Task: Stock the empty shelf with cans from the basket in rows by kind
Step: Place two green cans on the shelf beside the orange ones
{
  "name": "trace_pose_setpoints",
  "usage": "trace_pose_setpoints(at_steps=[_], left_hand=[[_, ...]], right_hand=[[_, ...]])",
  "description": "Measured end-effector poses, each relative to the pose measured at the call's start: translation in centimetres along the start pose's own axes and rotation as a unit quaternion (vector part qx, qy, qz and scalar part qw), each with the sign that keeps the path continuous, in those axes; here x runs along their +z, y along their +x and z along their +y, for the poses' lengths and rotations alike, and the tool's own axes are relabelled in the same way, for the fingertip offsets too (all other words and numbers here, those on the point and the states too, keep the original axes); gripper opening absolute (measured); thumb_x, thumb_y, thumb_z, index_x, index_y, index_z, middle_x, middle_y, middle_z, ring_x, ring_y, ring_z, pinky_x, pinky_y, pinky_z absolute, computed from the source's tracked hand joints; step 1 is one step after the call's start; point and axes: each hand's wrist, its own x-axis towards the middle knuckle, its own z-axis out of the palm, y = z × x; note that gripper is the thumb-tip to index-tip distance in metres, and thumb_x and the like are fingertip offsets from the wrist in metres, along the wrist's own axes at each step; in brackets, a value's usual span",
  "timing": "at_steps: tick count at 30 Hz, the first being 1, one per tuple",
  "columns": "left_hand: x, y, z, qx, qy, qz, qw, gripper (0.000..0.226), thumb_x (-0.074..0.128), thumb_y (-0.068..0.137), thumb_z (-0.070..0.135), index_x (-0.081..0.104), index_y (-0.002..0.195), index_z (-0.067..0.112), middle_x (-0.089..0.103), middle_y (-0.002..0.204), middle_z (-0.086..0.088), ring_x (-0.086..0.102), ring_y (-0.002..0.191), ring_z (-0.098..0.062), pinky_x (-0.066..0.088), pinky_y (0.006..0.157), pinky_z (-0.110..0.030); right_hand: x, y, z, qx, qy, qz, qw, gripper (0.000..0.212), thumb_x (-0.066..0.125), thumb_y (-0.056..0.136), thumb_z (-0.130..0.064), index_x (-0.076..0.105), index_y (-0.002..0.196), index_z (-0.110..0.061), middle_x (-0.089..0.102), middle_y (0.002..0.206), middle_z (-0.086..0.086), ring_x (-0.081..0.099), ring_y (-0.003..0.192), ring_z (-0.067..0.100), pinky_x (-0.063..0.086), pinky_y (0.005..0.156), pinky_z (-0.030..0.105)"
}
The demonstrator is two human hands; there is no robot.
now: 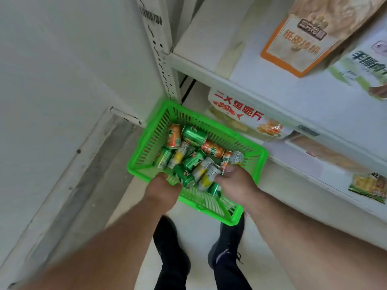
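From my remote seat, I read the step as the first pick from a full basket (146, 155), which sat on the floor at the foot of the shelf unit, green and slatted, with cans lying jumbled on their sides. My left hand (162, 190) was down at the near rim, its fingers curled over the edge or onto a green can (185, 178) there; I could not tell whether it gripped anything. To its right the pile mixed green cans, an orange can (174, 135) near the far corner, and pale yellow-marked ones (206, 177). My right hand (235, 182) was closing around that pale can, fingers tucked beneath, though the grasp looked unfinished. I judged the best course was to take one kind at a time, lift straight up so neighbours would not roll, and steady the basket with the left. The shelves (201, 68) on the right carried snack bags (297, 36).
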Motion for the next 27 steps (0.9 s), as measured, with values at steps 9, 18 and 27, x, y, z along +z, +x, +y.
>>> trace_pose_setpoints(at_steps=[9,18,27], left_hand=[[6.3,10.3,0.1,-0.087,-0.030,0.040,0.995,0.054,0.069,0.092,0.036,0.054,0.128,-0.002,0.064,0.127,-0.018,0.063,0.113,-0.033,0.042,0.073,-0.029],[11.9,21.0,-1.3,-0.113,0.034,0.005,0.993,0.035,0.060,0.096,0.033,0.065,0.115,0.004,0.069,0.117,-0.012,0.065,0.114,-0.026,0.049,0.085,-0.028],[10.5,24.6,-3.7,0.301,0.521,-0.030,0.798,0.061,0.063,0.090,0.022,0.043,0.147,0.024,0.039,0.149,-0.012,0.042,0.134,-0.034,0.042,0.106,-0.048]], right_hand=[[2.7,11.9,-2.4,-0.136,-0.208,0.044,0.968,0.061,0.069,0.096,-0.038,0.048,0.146,-0.011,0.057,0.145,0.014,0.058,0.128,0.035,0.049,0.103,0.034],[7.3,22.4,-4.3,-0.237,-0.383,0.086,0.889,0.066,0.066,0.096,-0.032,0.039,0.149,-0.004,0.052,0.145,0.018,0.050,0.133,0.033,0.045,0.109,0.039],[10.7,27.8,-3.0,-0.241,-0.519,0.210,0.793,0.071,0.074,0.089,-0.035,0.042,0.144,-0.003,0.051,0.134,0.020,0.051,0.122,0.034,0.051,0.096,0.042]])
